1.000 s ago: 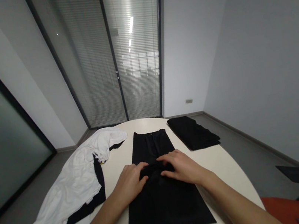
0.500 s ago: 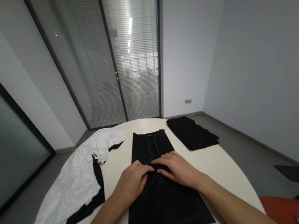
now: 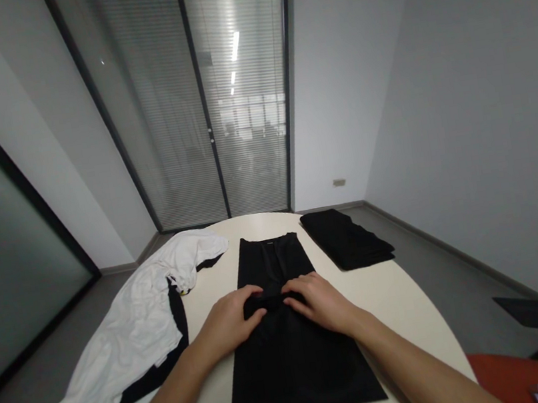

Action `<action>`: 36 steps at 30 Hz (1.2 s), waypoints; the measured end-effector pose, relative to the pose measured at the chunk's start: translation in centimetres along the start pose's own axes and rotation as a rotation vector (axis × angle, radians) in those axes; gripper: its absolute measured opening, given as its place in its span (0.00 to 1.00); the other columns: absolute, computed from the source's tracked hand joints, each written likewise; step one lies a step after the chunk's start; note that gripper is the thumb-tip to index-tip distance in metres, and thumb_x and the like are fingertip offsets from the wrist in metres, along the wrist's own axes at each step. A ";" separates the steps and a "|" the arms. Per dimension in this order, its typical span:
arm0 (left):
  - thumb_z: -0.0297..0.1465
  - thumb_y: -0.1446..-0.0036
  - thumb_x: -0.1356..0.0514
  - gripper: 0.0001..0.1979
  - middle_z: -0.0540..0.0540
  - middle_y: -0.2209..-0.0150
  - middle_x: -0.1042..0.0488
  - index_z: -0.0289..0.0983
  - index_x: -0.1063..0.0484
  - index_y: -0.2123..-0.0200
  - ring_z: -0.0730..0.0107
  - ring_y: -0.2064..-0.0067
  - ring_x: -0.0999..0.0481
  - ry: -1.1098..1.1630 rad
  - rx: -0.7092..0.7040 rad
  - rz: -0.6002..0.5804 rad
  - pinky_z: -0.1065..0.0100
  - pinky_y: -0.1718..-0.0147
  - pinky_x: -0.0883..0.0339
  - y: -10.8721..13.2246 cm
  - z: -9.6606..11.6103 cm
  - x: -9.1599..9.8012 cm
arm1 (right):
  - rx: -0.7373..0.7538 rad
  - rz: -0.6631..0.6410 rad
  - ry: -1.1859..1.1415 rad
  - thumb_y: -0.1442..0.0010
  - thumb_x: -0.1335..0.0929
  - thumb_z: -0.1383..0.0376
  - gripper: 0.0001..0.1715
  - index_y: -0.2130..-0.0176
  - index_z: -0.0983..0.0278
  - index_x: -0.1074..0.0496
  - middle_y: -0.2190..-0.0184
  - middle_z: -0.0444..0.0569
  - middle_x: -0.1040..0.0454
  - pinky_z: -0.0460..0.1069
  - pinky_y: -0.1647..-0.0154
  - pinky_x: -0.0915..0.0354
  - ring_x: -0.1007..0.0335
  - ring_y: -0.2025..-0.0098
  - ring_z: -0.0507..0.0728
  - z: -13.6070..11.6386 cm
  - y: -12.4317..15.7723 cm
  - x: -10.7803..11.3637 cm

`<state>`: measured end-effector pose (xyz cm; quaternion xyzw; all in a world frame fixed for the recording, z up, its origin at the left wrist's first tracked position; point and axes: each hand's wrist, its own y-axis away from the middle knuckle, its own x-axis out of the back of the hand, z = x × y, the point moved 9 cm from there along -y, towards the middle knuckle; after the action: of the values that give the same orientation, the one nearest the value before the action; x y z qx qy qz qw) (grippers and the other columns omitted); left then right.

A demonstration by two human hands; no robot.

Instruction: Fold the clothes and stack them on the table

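Note:
A long black garment [image 3: 293, 359] lies flat down the middle of the round white table [image 3: 399, 296], its narrow end pointing away from me. My left hand [image 3: 229, 320] rests palm down on its left side near the middle, fingers stretched toward the centre. My right hand [image 3: 318, 302] lies palm down on its right side, fingers pointing left. The fingertips of both hands sit a short way apart, pressing the cloth.
A crumpled white garment [image 3: 131, 330] with black cloth under it covers the table's left side. A folded black pile [image 3: 345, 238] sits at the far right edge. An orange-red seat [image 3: 533, 381] shows at the lower right. Glass doors with blinds stand behind.
Both hands have slid slightly farther up the black garment and their fingertips, close together half a second ago, now sit a little apart.

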<state>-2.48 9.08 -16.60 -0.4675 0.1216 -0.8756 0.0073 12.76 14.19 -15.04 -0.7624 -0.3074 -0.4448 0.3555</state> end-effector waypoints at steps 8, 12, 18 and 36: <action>0.34 0.43 0.38 0.19 0.44 0.54 0.21 0.42 0.28 0.48 0.57 0.54 0.23 -0.049 0.098 -0.076 0.64 0.55 0.35 0.1 -2.7 0.1 | -0.023 -0.049 -0.082 0.33 0.35 0.62 0.11 0.52 0.60 0.26 0.57 0.49 0.22 0.50 0.52 0.36 0.27 0.54 0.58 1.7 -0.2 -0.9; 0.33 0.47 0.37 0.18 0.48 0.62 0.21 0.43 0.25 0.51 0.61 0.62 0.24 -0.018 0.105 -0.187 0.67 0.63 0.36 0.6 -2.5 0.1 | 0.014 -0.143 -0.113 0.36 0.32 0.62 0.11 0.54 0.59 0.24 0.59 0.48 0.21 0.49 0.55 0.36 0.26 0.56 0.58 1.0 0.3 -1.0; 0.34 0.45 0.38 0.13 0.46 0.59 0.22 0.39 0.26 0.56 0.63 0.58 0.24 0.373 0.033 -0.145 0.66 0.58 0.33 0.0 -0.9 1.6 | -0.022 -0.144 -0.269 0.37 0.32 0.61 0.11 0.55 0.59 0.24 0.63 0.44 0.21 0.46 0.68 0.40 0.30 0.69 0.53 -0.1 0.7 1.3; 0.42 0.42 0.40 0.34 0.38 0.49 0.27 0.35 0.45 0.37 0.68 0.60 0.22 0.579 0.273 0.130 0.60 0.53 0.30 -1.3 -8.1 -1.6 | -0.061 0.000 0.001 0.35 0.33 0.62 0.15 0.49 0.62 0.26 0.52 0.53 0.21 0.52 0.48 0.36 0.26 0.49 0.60 7.0 -8.3 0.8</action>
<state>-8.08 12.22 -21.96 -0.1852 0.0299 -0.9780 0.0907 9.79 24.66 -14.60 -0.7727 -0.2937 -0.4544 0.3320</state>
